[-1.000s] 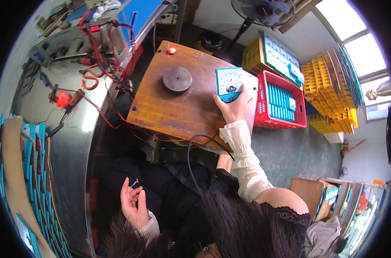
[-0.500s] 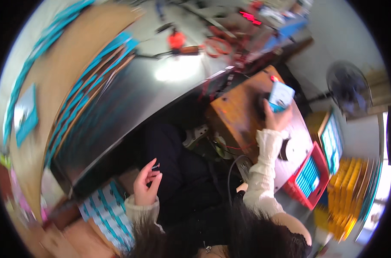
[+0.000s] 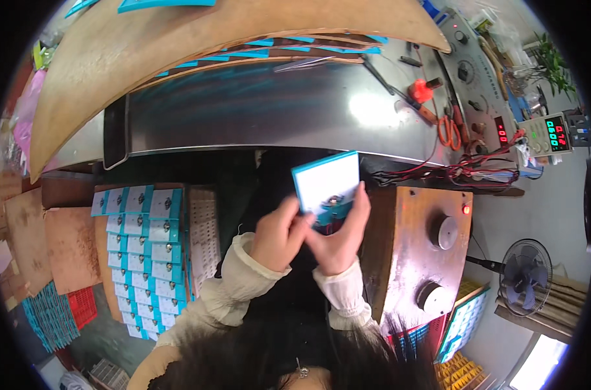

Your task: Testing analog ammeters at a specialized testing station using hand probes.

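Observation:
In front of my body I hold up an analog panel meter (image 3: pixel 324 179), with a white face, a teal frame and a small metal movement at its lower part. My right hand (image 3: pixel 339 240) grips it along the lower right edge, thumb up the side. My left hand (image 3: pixel 277 235) is closed at its lower left corner, fingertips pressed to it; part of the fingers is hidden. Left of me, a board carries rows of similar teal-and-white meters (image 3: pixel 138 224). To my right stands a wooden box (image 3: pixel 409 260) with two round metal knobs and a lit red lamp.
Ahead is a metal bench (image 3: pixel 243 110) with red-handled scissors (image 3: pixel 449 132), an orange-red bottle (image 3: pixel 421 91) and tangled red wires (image 3: pixel 477 169). A curved wooden board (image 3: pixel 243 26) overhangs its far side. A power supply (image 3: pixel 549 134) and a fan (image 3: pixel 526 276) stand at right.
My right hand has brought the meter from above the wooden box to the middle, where my left hand has come up and closed on it. The view has turned.

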Motion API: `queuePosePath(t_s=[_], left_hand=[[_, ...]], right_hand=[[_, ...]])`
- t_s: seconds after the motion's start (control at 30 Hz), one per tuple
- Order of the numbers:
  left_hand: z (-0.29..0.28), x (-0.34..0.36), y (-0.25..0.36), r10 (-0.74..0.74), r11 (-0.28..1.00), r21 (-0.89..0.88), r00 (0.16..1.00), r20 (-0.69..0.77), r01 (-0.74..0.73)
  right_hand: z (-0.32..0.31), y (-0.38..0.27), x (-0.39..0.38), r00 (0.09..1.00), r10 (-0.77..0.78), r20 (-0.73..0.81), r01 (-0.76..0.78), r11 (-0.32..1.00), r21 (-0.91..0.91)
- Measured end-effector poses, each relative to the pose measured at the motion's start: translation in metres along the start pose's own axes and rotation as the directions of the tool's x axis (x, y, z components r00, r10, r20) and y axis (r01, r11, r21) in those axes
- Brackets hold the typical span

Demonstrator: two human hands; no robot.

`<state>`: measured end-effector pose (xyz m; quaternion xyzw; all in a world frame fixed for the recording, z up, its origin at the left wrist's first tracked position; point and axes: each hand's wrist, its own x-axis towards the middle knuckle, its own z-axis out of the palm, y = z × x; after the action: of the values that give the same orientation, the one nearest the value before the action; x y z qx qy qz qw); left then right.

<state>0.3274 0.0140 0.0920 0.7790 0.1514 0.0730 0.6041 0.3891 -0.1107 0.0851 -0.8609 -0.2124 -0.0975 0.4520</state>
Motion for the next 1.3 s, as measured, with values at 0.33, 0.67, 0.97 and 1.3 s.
queuePosePath(t_s=[0.33,0.67,0.97,1.3], left_hand=[[-0.084,-0.007,-0.001,-0.185,0.856,-0.486,0.982,0.030,0.177],[-0.084,-0.011,-0.003,-0.152,0.858,-0.494,0.988,0.024,0.143],[-0.075,-0.008,0.000,-0.148,0.811,-0.571,0.989,0.010,0.127],[-0.076,-0.013,0.002,-0.229,0.853,-0.484,0.973,-0.015,0.193]], right_hand=[[0.008,-0.033,-0.018,0.730,0.305,0.612,-0.676,0.453,0.581],[0.004,-0.040,-0.015,0.825,0.278,0.492,-0.513,0.734,0.445],[-0.004,-0.034,-0.011,0.889,0.165,0.427,-0.346,0.853,0.391],[-0.008,-0.032,-0.006,0.903,0.125,0.410,-0.296,0.874,0.385]])
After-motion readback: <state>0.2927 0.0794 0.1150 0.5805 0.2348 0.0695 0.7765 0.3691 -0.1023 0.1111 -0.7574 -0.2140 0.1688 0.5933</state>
